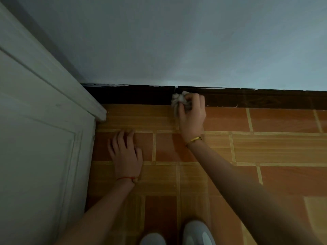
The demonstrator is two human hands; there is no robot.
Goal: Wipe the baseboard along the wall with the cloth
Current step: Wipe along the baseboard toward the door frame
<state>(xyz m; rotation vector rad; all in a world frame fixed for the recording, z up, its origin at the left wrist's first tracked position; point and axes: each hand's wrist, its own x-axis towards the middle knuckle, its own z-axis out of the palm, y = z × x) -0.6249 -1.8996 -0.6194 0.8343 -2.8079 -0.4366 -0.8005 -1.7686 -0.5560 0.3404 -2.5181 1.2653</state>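
- Right hand (192, 113): fingers curled around a crumpled cloth (179, 99), pressing it against the far baseboard (256, 99).
- Left hand (126, 152): fingers spread, palm flat on the floor (265, 147), holding nothing.

The tiled floor (221, 149) carries the left hand (126, 154) flat on it, and two grey shoes (198, 232) nearer than that hand.

My arms are bare; a gold bangle (193, 139) circles my right wrist, a red string (126, 178) my left, grey shoes (196, 233) below.
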